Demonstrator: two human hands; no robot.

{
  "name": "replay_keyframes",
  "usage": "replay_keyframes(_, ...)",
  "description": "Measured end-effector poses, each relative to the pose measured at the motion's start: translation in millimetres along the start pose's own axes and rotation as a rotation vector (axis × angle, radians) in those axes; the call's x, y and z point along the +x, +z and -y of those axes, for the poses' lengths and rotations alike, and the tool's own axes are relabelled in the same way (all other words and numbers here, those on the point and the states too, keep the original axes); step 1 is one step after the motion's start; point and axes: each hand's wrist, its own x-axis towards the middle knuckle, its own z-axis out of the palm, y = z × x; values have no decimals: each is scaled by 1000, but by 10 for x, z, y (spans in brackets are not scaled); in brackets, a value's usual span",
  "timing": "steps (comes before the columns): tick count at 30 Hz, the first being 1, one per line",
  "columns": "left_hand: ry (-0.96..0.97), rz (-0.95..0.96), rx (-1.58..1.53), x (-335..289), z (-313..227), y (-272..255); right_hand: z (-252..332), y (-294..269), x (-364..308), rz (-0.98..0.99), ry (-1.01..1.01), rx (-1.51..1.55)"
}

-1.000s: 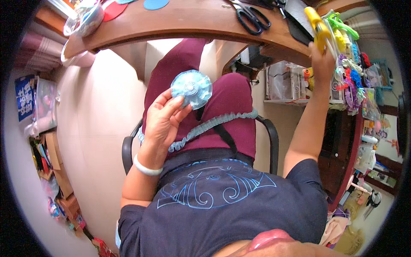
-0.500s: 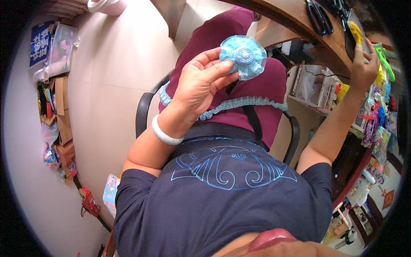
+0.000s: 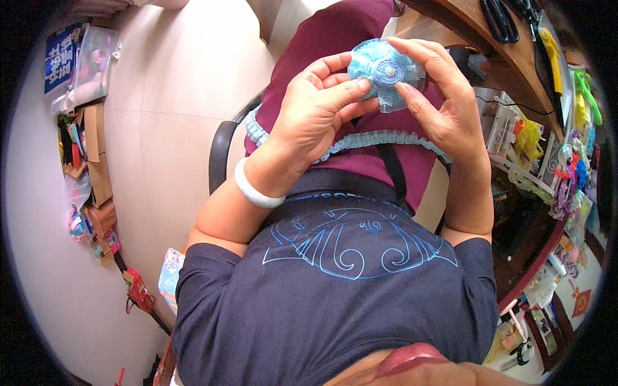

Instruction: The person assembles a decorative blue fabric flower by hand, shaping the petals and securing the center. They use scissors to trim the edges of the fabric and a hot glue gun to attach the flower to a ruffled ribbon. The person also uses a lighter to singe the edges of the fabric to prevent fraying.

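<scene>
On the left, the person's left hand (image 3: 315, 110) pinches the near-left edge of a blue rosette (image 3: 389, 72) between thumb and fingers, above a ruffled trim (image 3: 380, 139) lying across the lap (image 3: 360, 168). The right hand (image 3: 444, 96) grips the rosette's right side, thumb and fingertips touching it. Farther right, scissors (image 3: 512, 29), then a yellow tool (image 3: 552, 59), lie by the edge of the surface (image 3: 524, 67).

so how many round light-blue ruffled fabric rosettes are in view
1: the rosette, held by the bare left hand and bare right hand above the maroon trousers; others may be hidden.
</scene>
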Motion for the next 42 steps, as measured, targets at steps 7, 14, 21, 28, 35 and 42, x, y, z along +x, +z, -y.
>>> replay_keyframes(7, -14, 11, 22, -49, -2, 9, 48, 61, -5, 0, -15, -31)
replay_keyframes(14, -76, 91, -156, -126, -101, 6, 35, 78, -38, -14, -9, -25)
replay_keyframes(21, -87, 70, 7, -110, -73, -41, 55, 98, -104, -15, 6, 0)
replay_keyframes(28, -49, 39, 54, -85, -102, 22, 76, 92, -100, 12, 56, 60)
replay_keyframes(35, -32, 61, 114, -55, -81, 1, 94, 64, -77, -24, 9, -17)
replay_keyframes(42, 33, -13, 79, -72, -30, 18, 124, 103, -75, -36, -4, -49)
